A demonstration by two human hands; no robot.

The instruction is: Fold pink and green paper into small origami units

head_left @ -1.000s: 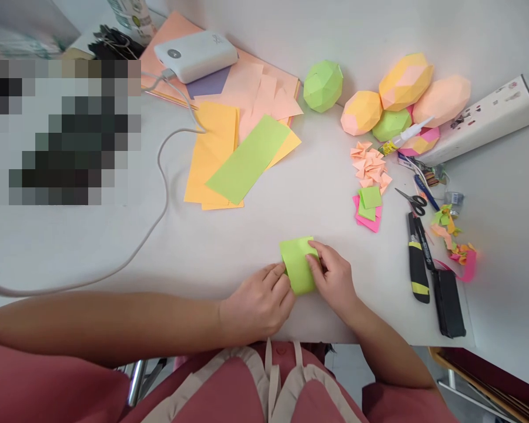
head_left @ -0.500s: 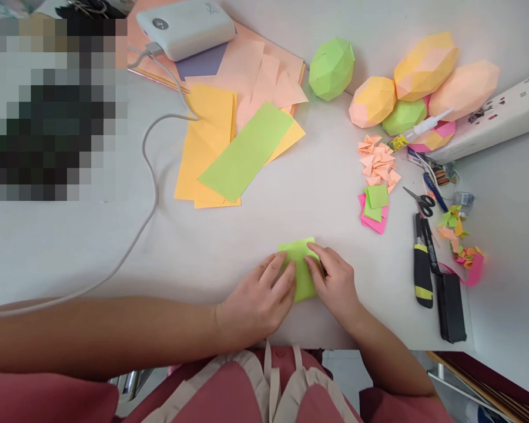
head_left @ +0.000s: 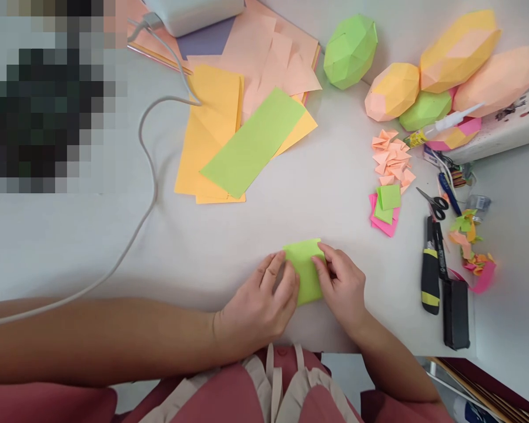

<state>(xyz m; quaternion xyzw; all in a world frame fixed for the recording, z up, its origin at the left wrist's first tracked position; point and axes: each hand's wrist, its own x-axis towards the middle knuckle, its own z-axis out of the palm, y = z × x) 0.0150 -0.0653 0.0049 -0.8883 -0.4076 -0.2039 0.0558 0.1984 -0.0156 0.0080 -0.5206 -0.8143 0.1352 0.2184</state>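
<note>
A folded piece of light-green paper (head_left: 308, 273) lies on the table in front of me, close to the near edge. My left hand (head_left: 262, 296) is at its left side, with bent fingertips pressed on that edge. At the right side, my right hand (head_left: 344, 285) pinches the upper right part of the paper between thumb and forefinger. Its other fingers curl under the palm, partly hidden. Fingers cover both side edges of the paper, so I cannot tell how many layers it has.
A long green strip (head_left: 255, 141) lies over yellow sheets (head_left: 211, 117). A white cable (head_left: 152, 176) curves along the left. To the right are folded peach pieces (head_left: 392, 158), small green squares (head_left: 388, 200), scissors (head_left: 436, 204), a cutter (head_left: 431, 276), a black case (head_left: 456, 314) and faceted paper shapes (head_left: 350, 53).
The camera view has shifted slightly, so the far objects sit higher and further right. My right hand's thumb and forefinger have moved a little towards the paper's right edge.
</note>
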